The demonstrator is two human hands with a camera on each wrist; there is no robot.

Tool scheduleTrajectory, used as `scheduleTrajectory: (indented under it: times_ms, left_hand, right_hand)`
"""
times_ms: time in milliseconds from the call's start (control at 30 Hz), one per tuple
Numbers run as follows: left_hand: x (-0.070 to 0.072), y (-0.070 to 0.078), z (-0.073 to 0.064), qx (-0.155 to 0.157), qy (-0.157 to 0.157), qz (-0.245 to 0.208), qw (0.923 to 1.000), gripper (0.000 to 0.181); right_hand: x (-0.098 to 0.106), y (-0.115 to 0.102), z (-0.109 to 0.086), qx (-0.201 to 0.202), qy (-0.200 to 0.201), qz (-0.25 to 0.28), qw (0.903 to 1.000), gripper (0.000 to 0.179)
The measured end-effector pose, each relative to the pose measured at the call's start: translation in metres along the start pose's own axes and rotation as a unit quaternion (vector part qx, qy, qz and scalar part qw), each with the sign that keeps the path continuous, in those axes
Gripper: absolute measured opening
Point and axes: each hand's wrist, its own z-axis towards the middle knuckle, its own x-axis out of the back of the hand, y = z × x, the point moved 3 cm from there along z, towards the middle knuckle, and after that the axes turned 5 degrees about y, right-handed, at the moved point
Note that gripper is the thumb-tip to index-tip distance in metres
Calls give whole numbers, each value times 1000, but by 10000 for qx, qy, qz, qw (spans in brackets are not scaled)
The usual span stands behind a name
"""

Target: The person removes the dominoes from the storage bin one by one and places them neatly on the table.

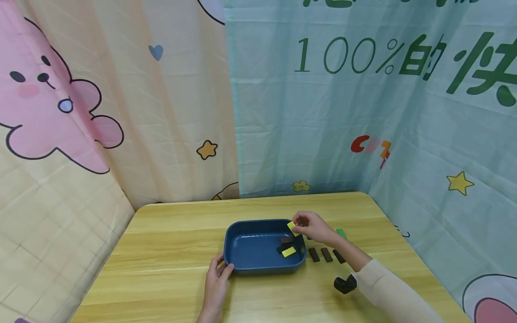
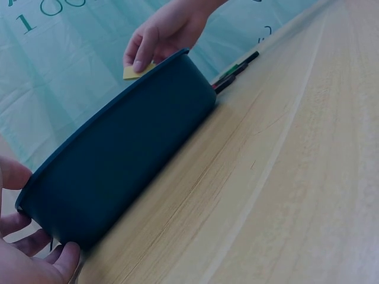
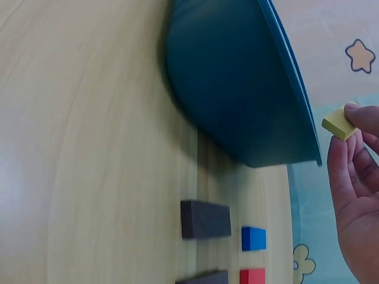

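Right hand (image 1: 314,226) pinches yellow block (image 1: 291,226) at far right corner of blue tub (image 1: 254,253); left hand (image 1: 216,281) grips near left corner. Fingertip hold slipping (slim purchase, this!) could bounce block off rim (image 1: 258,220), onto table (image 1: 161,255).

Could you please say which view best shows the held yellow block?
The right wrist view: the yellow block appears largest, two faces showing. The head view shows it small; the left wrist, a thin strip near the tray.
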Motion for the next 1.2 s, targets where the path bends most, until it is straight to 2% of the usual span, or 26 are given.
scheduleTrajectory:
  times_ms: [267,433,767,1200]
  left_hand:
    - [0,3,2,-41,-10,-6,10000,44]
    - [0,3,3,-137,-56,-48,9999,44]
    - [0,-3,1,-100,-29,-10,9999,45]
    - [2,-3,2,-66,-1,6,10000,45]
  right_hand:
    - [18,6,-12,-22,220,-29,9998,14]
    - [26,13,-22,-260,231,80,9994,15]
    - [41,30,-48,-387,332,158,9986,13]
    - [63,55,-79,-787,760,-53,9940,17]
